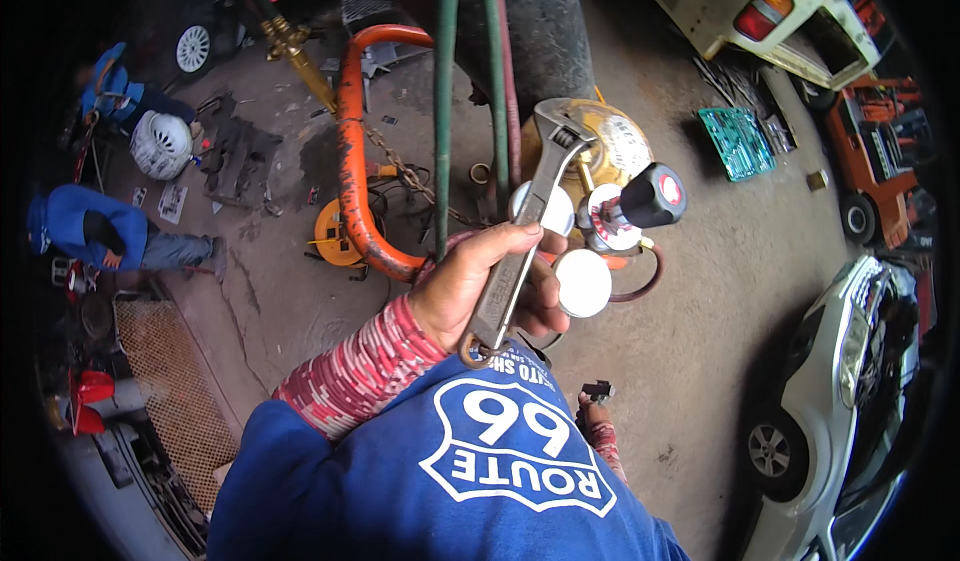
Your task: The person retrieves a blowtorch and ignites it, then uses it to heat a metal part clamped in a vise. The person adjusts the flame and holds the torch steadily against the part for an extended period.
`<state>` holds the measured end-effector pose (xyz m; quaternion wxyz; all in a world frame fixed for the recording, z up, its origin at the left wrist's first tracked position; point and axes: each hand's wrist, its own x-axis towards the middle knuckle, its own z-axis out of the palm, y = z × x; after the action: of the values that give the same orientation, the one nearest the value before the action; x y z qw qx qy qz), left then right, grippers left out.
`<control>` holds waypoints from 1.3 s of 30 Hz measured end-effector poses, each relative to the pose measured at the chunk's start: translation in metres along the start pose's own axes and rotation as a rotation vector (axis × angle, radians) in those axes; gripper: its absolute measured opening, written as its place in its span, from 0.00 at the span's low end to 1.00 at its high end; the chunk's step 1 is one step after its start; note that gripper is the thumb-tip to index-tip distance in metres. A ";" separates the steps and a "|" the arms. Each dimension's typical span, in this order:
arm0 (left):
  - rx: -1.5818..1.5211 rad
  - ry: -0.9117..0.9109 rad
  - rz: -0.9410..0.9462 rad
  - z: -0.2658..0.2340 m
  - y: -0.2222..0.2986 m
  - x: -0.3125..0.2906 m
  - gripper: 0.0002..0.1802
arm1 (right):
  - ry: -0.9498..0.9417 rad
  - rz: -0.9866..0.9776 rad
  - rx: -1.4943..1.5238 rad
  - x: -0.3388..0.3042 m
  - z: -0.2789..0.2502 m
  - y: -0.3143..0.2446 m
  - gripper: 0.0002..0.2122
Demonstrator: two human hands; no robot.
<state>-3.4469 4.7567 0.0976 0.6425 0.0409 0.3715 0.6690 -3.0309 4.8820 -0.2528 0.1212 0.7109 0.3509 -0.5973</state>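
Observation:
My left hand (455, 286), in a red patterned sleeve, is closed around the handle of a steel adjustable wrench (532, 211). The wrench's jaws are up at the brass fitting (586, 173) on the valve of a worn yellowish gas cylinder (622, 146); whether they grip it I cannot tell. Just beyond my fingers is a pressure regulator (608, 223) with a black knob (652, 197) and white-faced gauges (583, 283). Low beside my blue shirt, my right hand (600, 423) is closed on a small black object (597, 391), apart from the cylinder.
An orange tubular cart frame (352, 151) and green hoses (447, 91) stand close by. An orange cable reel (337, 236) is on the floor. At right are a teal tool case (737, 144), an orange floor machine (870, 161) and a silver car (830, 361). Two people work at left.

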 end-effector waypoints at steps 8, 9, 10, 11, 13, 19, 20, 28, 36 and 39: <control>-0.330 -0.136 -0.062 0.022 -0.010 -0.013 0.18 | 0.083 -0.399 0.282 -0.058 0.019 -0.074 0.16; -0.294 -0.069 -0.050 0.024 -0.013 -0.013 0.18 | 0.033 -0.520 0.322 -0.073 0.023 -0.091 0.14; -0.256 -0.103 -0.004 0.026 -0.014 -0.012 0.20 | 0.012 -0.609 0.387 -0.089 0.031 -0.110 0.12; -0.270 -0.086 0.001 0.028 -0.016 -0.011 0.20 | -0.026 -0.683 0.475 -0.106 0.039 -0.127 0.10; -0.300 -0.045 0.018 0.031 -0.018 -0.013 0.21 | -0.059 -0.796 0.595 -0.138 0.058 -0.161 0.10; -0.196 -0.048 -0.076 0.036 0.002 -0.019 0.18 | -0.037 -1.035 0.533 -0.204 0.075 -0.203 0.09; -0.212 -0.112 -0.070 0.037 0.002 -0.017 0.18 | -0.025 -1.049 0.517 -0.208 0.071 -0.202 0.09; -0.335 -0.249 0.095 0.012 -0.021 -0.013 0.25 | -0.058 -1.023 0.619 -0.237 0.085 -0.191 0.08; 0.053 0.318 1.049 0.033 -0.016 -0.005 0.33 | -0.389 -1.471 0.514 -0.321 0.146 -0.210 0.08; 0.363 0.282 1.335 0.031 -0.020 -0.006 0.46 | -0.298 -1.290 0.345 -0.349 0.173 -0.217 0.11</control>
<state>-3.4127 4.7630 0.1117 0.0234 0.2794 0.4524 0.8466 -3.3163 4.8133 0.0823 -0.3269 0.2789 0.5837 -0.6889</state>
